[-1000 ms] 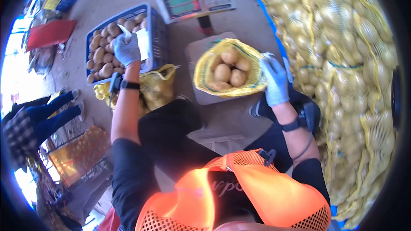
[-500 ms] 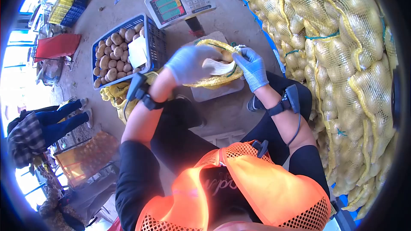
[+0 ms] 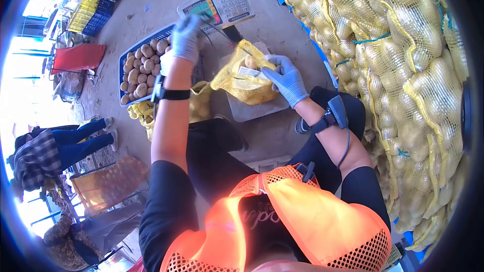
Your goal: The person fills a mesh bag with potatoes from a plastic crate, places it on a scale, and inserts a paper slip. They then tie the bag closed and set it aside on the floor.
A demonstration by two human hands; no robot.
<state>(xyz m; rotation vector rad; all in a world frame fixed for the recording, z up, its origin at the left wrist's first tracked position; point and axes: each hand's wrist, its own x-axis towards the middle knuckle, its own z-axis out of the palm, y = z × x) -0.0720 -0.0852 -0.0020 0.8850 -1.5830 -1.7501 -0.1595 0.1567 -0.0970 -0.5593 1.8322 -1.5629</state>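
My left hand, in a pale blue-grey glove and slightly blurred, is raised in front of the scale display. A thin dark cord trails from its fingertips toward the yellow mesh bag. That bag sits on the scale platform with its mouth open; potatoes and a white label show in the opening. At the bag's right edge, my right hand, gloved alike, has its fingers closed on the rim.
Behind my left hand stands the scale display. A blue crate of potatoes is at the left, with filled mesh bags in front. Stacked mesh sacks line the right side. Another person stands at far left.
My left hand has moved up and left, away from the bag, and the cord now stretches out from it. The bag's left edge is pulled into a point. My right hand stays at the rim.
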